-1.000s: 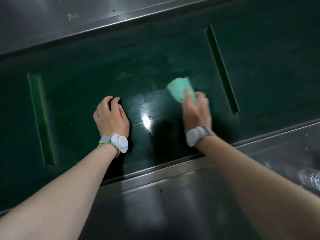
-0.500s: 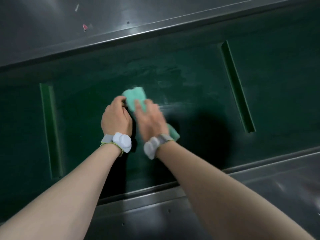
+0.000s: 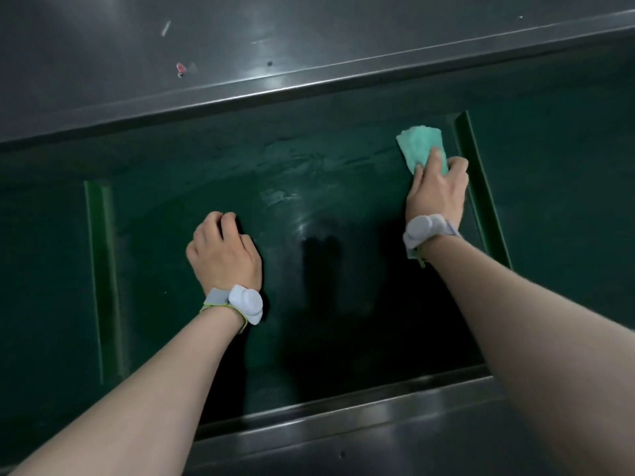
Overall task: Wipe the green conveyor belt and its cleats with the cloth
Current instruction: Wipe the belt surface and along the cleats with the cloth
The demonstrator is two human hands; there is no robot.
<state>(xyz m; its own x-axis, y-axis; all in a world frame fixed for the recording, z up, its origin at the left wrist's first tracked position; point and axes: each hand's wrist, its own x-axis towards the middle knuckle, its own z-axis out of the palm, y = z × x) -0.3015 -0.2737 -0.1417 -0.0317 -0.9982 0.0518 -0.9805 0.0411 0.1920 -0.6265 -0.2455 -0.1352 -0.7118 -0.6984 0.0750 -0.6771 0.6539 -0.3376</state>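
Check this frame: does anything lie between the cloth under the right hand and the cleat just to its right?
Nothing visible does. The right hand presses the green cloth on the conveyor belt right beside the right cleat, with only bare belt between them. The left hand rests on the belt well off to the left.

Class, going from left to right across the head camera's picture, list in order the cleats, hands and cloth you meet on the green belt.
Left cleat → left hand, resting on the belt → cloth → right hand, pressing on the cloth → right cleat.
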